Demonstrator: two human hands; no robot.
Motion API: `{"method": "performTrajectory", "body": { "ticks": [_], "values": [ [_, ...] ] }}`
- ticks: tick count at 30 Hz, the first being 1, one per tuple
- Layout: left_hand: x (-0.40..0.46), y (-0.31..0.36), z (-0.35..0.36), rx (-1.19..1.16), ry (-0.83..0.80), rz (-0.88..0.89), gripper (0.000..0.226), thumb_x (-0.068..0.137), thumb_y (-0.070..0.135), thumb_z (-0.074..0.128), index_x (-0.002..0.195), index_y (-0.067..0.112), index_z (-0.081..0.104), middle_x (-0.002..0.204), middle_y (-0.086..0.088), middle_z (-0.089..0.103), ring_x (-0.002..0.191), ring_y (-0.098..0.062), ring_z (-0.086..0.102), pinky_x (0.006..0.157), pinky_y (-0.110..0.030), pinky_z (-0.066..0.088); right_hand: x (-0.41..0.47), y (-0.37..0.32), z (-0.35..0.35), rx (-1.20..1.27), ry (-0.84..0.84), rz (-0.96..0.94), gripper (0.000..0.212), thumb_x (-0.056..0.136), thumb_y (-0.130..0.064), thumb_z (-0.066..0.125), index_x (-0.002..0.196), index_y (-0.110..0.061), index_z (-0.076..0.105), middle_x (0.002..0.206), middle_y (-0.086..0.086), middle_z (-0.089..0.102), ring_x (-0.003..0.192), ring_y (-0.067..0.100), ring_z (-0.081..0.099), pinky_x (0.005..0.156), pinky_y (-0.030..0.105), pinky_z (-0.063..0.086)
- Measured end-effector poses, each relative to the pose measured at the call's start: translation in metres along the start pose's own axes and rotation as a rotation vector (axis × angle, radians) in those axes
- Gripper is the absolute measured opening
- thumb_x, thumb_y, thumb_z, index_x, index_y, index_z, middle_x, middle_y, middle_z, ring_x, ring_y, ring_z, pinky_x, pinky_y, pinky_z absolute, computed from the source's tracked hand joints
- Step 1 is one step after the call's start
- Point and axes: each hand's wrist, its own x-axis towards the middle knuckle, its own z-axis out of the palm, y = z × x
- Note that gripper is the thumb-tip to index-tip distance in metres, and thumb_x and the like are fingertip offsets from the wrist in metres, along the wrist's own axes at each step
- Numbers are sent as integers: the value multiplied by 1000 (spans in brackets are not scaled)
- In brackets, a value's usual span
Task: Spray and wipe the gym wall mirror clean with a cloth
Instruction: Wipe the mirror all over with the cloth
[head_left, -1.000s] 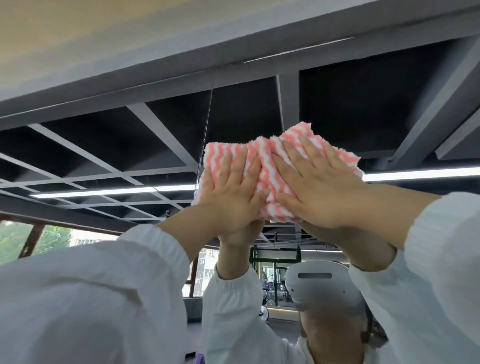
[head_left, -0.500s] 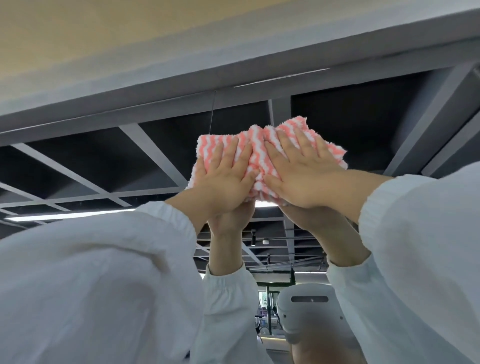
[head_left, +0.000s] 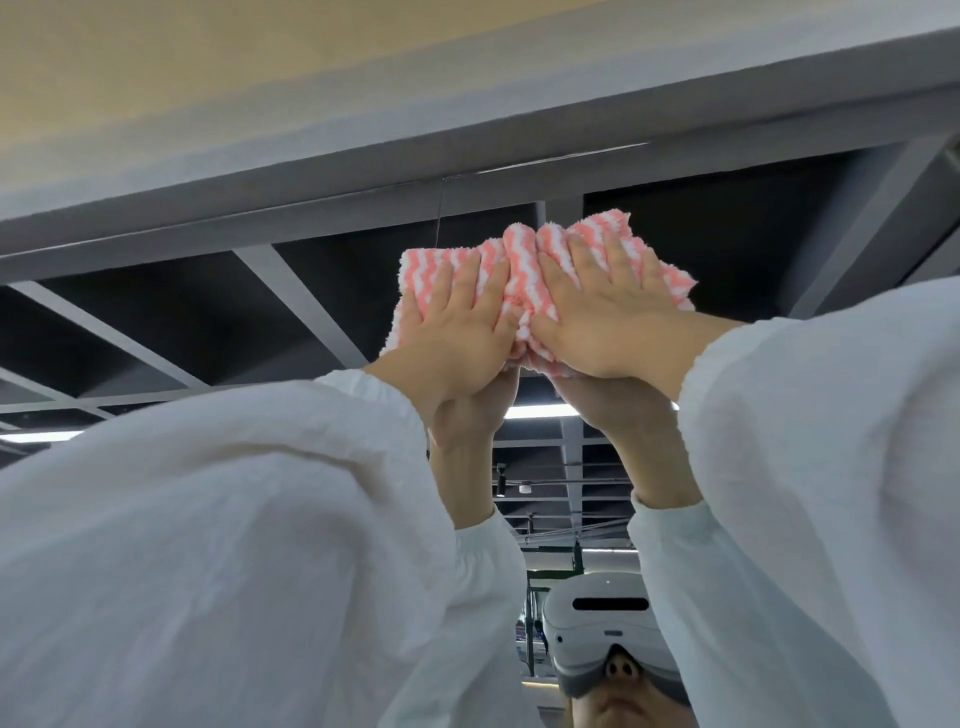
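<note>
A pink-and-white striped cloth (head_left: 524, 270) lies flat against the wall mirror (head_left: 208, 332), close under the mirror's top edge. My left hand (head_left: 452, 322) presses on the cloth's left half with straight, spread fingers. My right hand (head_left: 608, 317) presses on its right half the same way. Both arms reach up overhead in white sleeves. The mirror reflects my hands, forearms and a headset (head_left: 608, 629) below the cloth. No spray bottle is in view.
A grey beam (head_left: 467, 130) runs along the mirror's top edge, with a beige wall band (head_left: 208, 57) above it. The mirror reflects a dark ceiling grid and lit strip lights (head_left: 540, 411). My white sleeves (head_left: 208, 545) fill the lower view.
Both hands have slid the cloth upward on the mirror, closer to its top edge. My view has tilted up with them, and the reflected headset sits lower in the frame.
</note>
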Motion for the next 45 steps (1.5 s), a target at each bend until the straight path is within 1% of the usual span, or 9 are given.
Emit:
{"method": "performTrajectory", "body": {
  "ticks": [2, 6, 14, 22, 27, 35, 38, 42, 45],
  "values": [
    [-2, 0, 1, 21, 6, 7, 58, 101, 46, 9, 146, 26, -22, 155, 3, -26, 142, -20, -24, 112, -46, -15, -1, 1, 0, -7, -4, -6, 66, 100, -46, 26, 151, -26, -12, 158, 2, -18, 144, 26, -19, 113, 50, -13],
    [-7, 7, 2, -35, 6, -34, 58, 101, 45, 9, 147, 26, -20, 156, 2, -24, 143, -20, -22, 113, -45, -14, -11, 3, -3, -32, -69, -40, 69, 98, -55, 17, 147, -27, -23, 156, -2, -26, 143, 26, -23, 113, 47, -14],
    [-26, 15, 5, -61, -37, -36, 57, 101, 44, 9, 147, 27, -21, 155, 2, -25, 143, -20, -22, 113, -45, -14, -28, 11, -3, -59, -99, -84, 69, 97, -58, 15, 147, -28, -23, 156, -2, -27, 143, 25, -23, 112, 44, -16],
    [-55, 25, 9, -20, -108, -5, 58, 100, 46, 7, 145, 28, -24, 154, 2, -28, 142, -21, -25, 114, -46, -14, -53, 20, -7, -62, -200, -127, 73, 96, -60, 17, 145, -28, -27, 153, -4, -33, 141, 23, -28, 111, 41, -19],
    [-71, 37, 11, 32, -185, 15, 61, 98, 49, 6, 143, 25, -29, 152, 0, -33, 140, -24, -28, 112, -47, -16, -65, 33, -11, -79, -283, -112, 79, 93, -65, 21, 144, -30, -30, 153, -4, -33, 141, 23, -28, 116, 46, -12],
    [-106, 68, 20, 48, -292, 85, 64, 97, 54, 7, 132, 28, -38, 147, -1, -41, 137, -26, -34, 109, -50, -20, -97, 63, -20, -150, -314, -151, 92, 86, -71, 29, 147, -28, -24, 155, -2, -28, 144, 22, -21, 115, 39, -11],
    [-119, 78, 21, 92, -302, 108, 67, 97, 55, 8, 135, 25, -38, 146, -3, -42, 136, -28, -35, 108, -52, -21, -111, 73, -26, -156, -309, -178, 93, 84, -72, 30, 148, -27, -20, 157, -2, -24, 145, 21, -17, 115, 37, -9],
    [-134, 79, 23, 136, -328, 155, 72, 93, 61, 8, 137, 25, -37, 147, -6, -41, 137, -30, -33, 112, -54, -15, -126, 86, -35, -197, -365, -214, 94, 83, -71, 31, 149, -26, -18, 157, 0, -23, 145, 21, -16, 116, 36, -7],
    [-140, 70, 17, 232, -302, 230, 76, 81, 71, -6, 133, 27, -39, 151, -8, -33, 142, -31, -23, 115, -52, -6, -132, 95, -42, -205, -407, -216, 92, 85, -67, 36, 149, -29, -18, 158, -2, -19, 146, 21, -11, 120, 40, 5]
  ]
}}
